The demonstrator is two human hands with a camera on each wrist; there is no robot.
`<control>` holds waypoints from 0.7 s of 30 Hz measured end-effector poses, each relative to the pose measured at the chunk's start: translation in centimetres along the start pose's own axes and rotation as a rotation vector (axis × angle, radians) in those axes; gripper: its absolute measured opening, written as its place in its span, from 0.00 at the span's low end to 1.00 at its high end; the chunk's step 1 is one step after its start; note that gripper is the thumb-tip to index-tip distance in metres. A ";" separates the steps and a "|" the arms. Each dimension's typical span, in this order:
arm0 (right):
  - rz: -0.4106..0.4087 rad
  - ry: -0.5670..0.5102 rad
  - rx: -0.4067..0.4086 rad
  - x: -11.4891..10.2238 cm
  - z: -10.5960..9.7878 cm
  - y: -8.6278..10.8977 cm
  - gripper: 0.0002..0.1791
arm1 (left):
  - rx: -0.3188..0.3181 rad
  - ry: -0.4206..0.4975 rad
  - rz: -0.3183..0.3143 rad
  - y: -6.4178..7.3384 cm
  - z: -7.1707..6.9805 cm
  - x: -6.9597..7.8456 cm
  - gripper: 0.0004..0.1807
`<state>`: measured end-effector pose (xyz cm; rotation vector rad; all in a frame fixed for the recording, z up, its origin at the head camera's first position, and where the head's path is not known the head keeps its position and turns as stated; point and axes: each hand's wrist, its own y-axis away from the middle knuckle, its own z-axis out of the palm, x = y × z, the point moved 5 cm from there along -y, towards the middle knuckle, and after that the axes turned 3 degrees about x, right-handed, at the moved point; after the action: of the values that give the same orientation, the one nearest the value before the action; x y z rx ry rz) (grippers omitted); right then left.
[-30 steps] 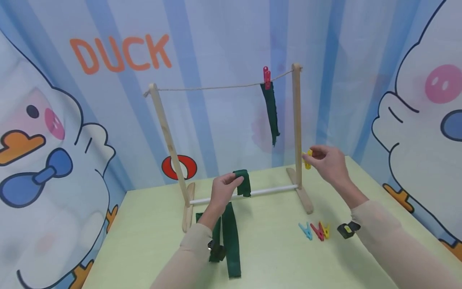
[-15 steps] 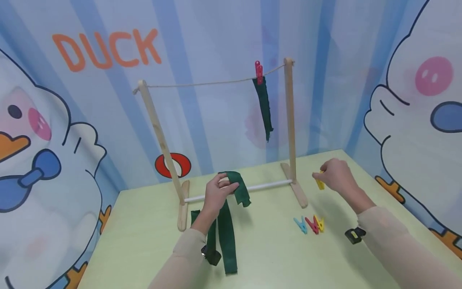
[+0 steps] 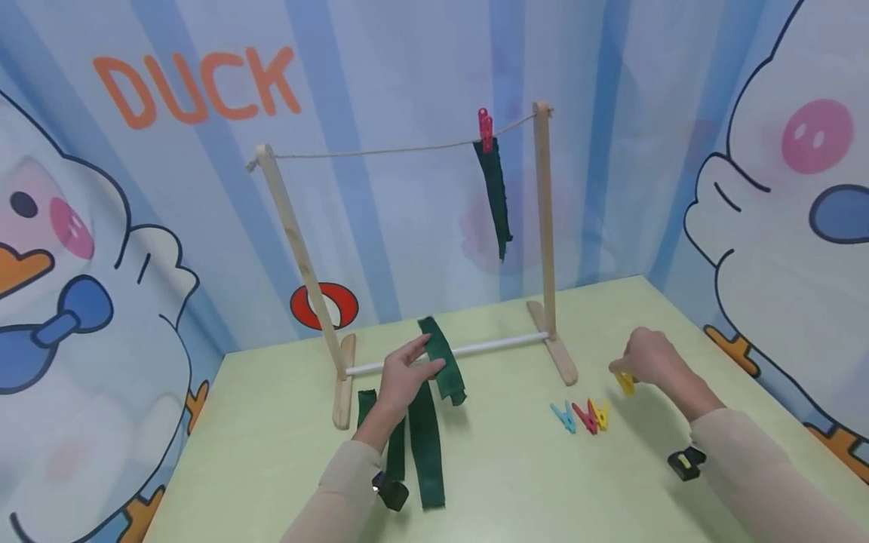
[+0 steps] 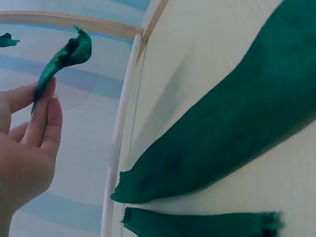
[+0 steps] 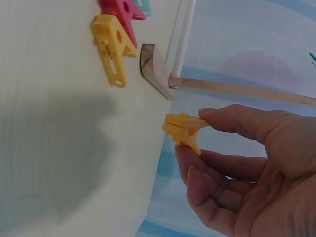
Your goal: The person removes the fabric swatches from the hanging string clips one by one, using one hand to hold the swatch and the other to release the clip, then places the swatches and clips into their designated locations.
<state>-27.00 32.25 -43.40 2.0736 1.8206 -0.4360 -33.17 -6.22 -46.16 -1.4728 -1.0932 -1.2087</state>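
My left hand (image 3: 402, 379) pinches a dark green cloth strip (image 3: 444, 363) between thumb and fingers, above the table in front of the rack's white bar. In the left wrist view the held strip (image 4: 66, 54) curls over at its free end. Off to the right, my right hand (image 3: 653, 356) holds a yellow clothespin (image 5: 183, 129) by its handles between thumb and fingers. Another green strip (image 3: 498, 200) hangs from the rope (image 3: 380, 151), fastened by a red clothespin (image 3: 486, 130). Two more green strips (image 3: 426, 452) lie on the table below my left hand, one partly hidden by my wrist.
A wooden rack with a left post (image 3: 302, 260), a right post (image 3: 546, 226) and a white lower bar (image 3: 498, 345) stands at the back. Blue (image 3: 564, 416), red (image 3: 585, 417) and yellow (image 3: 600, 414) clothespins lie on the table (image 3: 516, 483). A duck-print curtain (image 3: 407, 68) hangs behind.
My right hand has moved down and to the right, away from the right post, with the yellow clothespin. My left hand has lowered slightly, and its strip now hangs more extended.
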 end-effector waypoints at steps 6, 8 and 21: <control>0.068 0.035 -0.066 1.3 1.3 0.6 0.18 | -0.098 -0.095 -0.036 0.6 0.5 -1.6 0.33; 0.086 0.043 -0.084 1.6 1.8 0.8 0.17 | -0.139 -0.128 -0.057 1.0 0.8 -2.0 0.32; 0.155 0.030 -0.134 2.6 3.9 1.3 0.14 | -0.261 -0.256 -0.178 3.1 1.9 -4.2 0.34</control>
<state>-25.42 32.60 -48.01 2.1184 1.6424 -0.2366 -30.38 -5.34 -50.80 -1.7977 -1.2970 -1.3525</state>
